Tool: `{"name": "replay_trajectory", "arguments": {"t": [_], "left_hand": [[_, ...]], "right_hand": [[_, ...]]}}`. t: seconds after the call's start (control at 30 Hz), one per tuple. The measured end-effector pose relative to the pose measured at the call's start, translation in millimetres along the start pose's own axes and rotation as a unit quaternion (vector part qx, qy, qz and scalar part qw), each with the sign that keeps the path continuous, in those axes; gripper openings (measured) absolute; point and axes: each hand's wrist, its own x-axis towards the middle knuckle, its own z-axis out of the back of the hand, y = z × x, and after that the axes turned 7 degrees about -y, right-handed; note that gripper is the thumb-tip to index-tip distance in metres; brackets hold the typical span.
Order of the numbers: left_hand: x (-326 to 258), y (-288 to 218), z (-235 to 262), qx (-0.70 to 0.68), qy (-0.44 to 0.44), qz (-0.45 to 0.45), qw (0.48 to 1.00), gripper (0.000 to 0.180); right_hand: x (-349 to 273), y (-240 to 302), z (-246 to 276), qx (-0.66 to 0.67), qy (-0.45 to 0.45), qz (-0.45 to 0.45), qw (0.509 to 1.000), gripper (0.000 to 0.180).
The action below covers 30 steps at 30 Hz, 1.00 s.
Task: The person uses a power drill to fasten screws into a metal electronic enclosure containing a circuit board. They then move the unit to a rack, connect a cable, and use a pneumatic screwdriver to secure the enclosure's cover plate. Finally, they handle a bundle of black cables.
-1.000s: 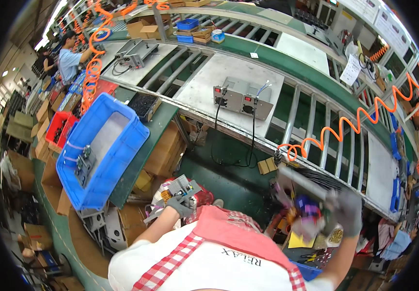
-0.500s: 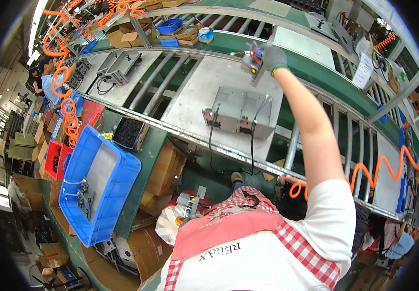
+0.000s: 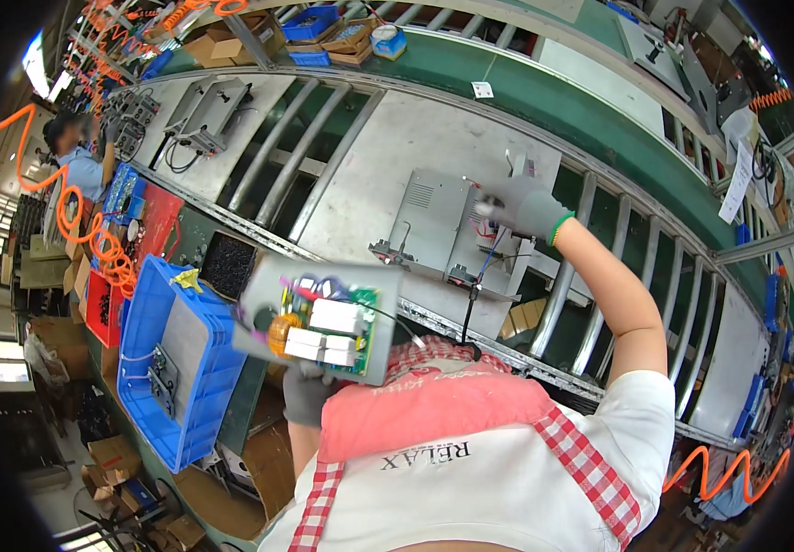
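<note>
My left hand (image 3: 306, 394), in a grey glove, grips the lower edge of a grey metal plate carrying a circuit board (image 3: 366, 324) with white blocks, a yellow coil and coloured wires. The board is tilted up near my apron, left of the conveyor. Two grey metal cases (image 3: 431, 207) stand side by side on the pallet, with black cords at their near ends. Over the right case, my gloved right hand (image 3: 524, 206) has its fingers curled in among red and blue wires; what they hold is hidden. A small upright metal piece (image 3: 523, 166) shows just beyond that hand.
A pale pallet (image 3: 360, 175) sits on the roller conveyor (image 3: 599, 230). To the left are a large blue bin (image 3: 222, 322) with parts inside, a black tray of small parts (image 3: 229, 262) and a red bin (image 3: 102, 308). A co-worker (image 3: 84, 170) stands farther left, beside orange coiled hoses.
My right hand has come down and nearer, from beyond the cases to over the right one. My left hand has risen into view with the circuit board, which was low beside my apron.
</note>
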Motion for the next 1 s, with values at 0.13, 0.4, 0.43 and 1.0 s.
{"name": "replay_trajectory", "arguments": {"t": [0.13, 0.4, 0.43, 1.0], "left_hand": [[61.9, -29.8, -69.7, 0.269, 0.170, -0.143, 0.937, 0.040], [214.4, -14.1, -150.4, 0.774, 0.473, -0.206, 0.368, 0.089], [239.1, -4.2, -141.6, 0.784, 0.479, -0.292, 0.265, 0.086], [280.8, -18.0, -107.6, 0.825, 0.411, -0.279, 0.269, 0.083]], "right_hand": [[-16.6, 49.8, 31.3, 0.437, 0.050, -0.004, 0.898, 0.050], [32.8, 9.3, 38.4, 0.680, -0.174, -0.093, 0.706, 0.036], [52.3, 1.8, 26.5, 0.618, -0.229, -0.147, 0.738, 0.028], [93.7, 82.3, -150.2, 0.116, -0.057, -0.221, 0.967, 0.016]]}}
